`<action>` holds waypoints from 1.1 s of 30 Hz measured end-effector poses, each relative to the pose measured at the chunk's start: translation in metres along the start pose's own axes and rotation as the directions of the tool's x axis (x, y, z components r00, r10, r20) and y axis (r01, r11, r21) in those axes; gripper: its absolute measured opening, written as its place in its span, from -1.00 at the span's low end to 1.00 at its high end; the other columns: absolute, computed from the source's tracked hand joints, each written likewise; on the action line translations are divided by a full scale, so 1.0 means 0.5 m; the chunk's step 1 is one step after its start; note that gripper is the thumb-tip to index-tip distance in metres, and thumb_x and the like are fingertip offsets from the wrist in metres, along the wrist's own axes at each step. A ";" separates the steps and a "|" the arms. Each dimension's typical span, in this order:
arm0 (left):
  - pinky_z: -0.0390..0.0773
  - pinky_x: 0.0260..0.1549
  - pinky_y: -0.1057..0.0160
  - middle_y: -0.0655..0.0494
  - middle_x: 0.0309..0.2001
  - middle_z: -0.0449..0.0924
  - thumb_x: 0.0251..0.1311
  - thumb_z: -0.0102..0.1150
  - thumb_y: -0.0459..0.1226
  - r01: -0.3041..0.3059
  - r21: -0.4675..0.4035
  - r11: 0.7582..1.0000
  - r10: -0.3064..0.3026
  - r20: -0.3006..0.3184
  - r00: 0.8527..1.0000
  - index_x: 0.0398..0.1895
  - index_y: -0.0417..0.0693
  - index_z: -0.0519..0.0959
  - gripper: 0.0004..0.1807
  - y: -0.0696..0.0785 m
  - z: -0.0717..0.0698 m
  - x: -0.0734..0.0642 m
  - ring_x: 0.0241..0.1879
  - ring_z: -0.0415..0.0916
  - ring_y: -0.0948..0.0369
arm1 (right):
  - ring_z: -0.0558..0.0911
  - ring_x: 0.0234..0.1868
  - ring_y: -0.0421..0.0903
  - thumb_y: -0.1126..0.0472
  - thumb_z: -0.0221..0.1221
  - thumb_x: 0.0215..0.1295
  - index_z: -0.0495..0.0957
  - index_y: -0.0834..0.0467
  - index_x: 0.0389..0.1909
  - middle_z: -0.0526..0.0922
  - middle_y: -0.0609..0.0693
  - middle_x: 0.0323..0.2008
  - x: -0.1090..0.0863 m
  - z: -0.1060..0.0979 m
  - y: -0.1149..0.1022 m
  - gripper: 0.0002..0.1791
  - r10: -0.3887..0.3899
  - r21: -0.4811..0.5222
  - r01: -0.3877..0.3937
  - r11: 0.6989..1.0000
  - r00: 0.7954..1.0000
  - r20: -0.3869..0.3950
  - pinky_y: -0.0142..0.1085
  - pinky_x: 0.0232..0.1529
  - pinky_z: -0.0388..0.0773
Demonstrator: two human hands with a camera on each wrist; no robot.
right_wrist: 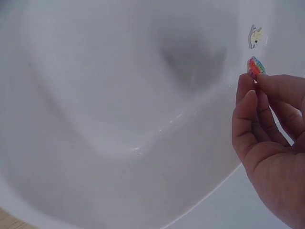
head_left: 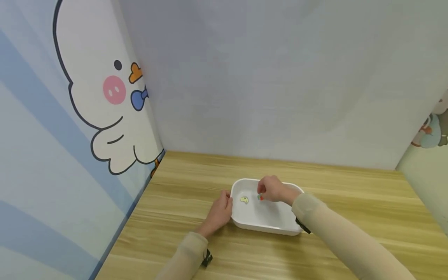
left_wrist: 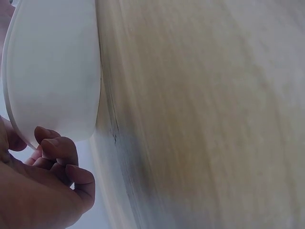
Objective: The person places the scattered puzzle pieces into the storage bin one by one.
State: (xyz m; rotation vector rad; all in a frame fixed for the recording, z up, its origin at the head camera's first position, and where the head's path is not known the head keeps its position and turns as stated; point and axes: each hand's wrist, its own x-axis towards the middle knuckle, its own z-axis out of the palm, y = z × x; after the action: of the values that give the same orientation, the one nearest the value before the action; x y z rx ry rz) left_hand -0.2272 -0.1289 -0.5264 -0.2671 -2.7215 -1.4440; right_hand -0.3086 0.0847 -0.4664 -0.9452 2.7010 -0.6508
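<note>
A white plastic basin with rounded corners sits on the wooden table. At its left end my left hand grips the rim; the left wrist view shows curled fingers against the outer wall, with the thumb at the rim. Over the inside of the basin, my right hand pinches a small rainbow-coloured flat piece, like a sticker, between thumb and fingertips. Part of that piece is hidden by the fingers. A pale yellow cut-out piece with a dark printed detail lies in the basin, left of the right hand.
The wood-grain table extends around the basin. A pale wall rises behind it. To the left stands a wall panel with a cartoon white bird; more printed figures show at the right edge.
</note>
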 end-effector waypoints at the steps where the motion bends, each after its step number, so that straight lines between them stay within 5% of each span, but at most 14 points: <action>1: 0.45 -0.54 0.27 0.06 -0.45 0.43 0.43 -0.20 -0.35 0.000 0.001 1.000 0.000 0.000 1.000 -0.01 -0.31 0.31 -0.80 0.000 0.001 0.000 -0.51 0.39 0.22 | 0.42 -0.52 -0.17 0.48 0.25 -0.06 0.60 0.22 -0.52 0.46 -0.11 -0.60 0.000 0.003 0.001 -0.88 -0.001 0.000 0.001 1.000 1.000 0.000 -0.33 -0.46 0.41; 33: 0.44 -0.48 0.24 0.12 -0.47 0.42 0.41 -0.16 -0.35 -0.028 0.033 0.999 0.028 -0.020 0.999 -0.06 -0.25 0.34 -0.84 -0.009 0.007 0.001 -0.48 0.40 0.21 | 0.47 -0.46 -0.11 0.55 0.27 -0.13 0.60 0.18 -0.54 0.50 -0.06 -0.56 0.038 0.057 -0.013 -0.79 0.025 -0.066 -0.023 0.998 0.999 0.026 -0.27 -0.42 0.47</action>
State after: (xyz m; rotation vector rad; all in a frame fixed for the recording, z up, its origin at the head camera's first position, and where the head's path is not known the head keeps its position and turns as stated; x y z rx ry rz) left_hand -0.2285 -0.1285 -0.5317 -0.2862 -2.7115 -1.3860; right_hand -0.3104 0.0585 -0.4897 -0.9290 2.7206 -0.5437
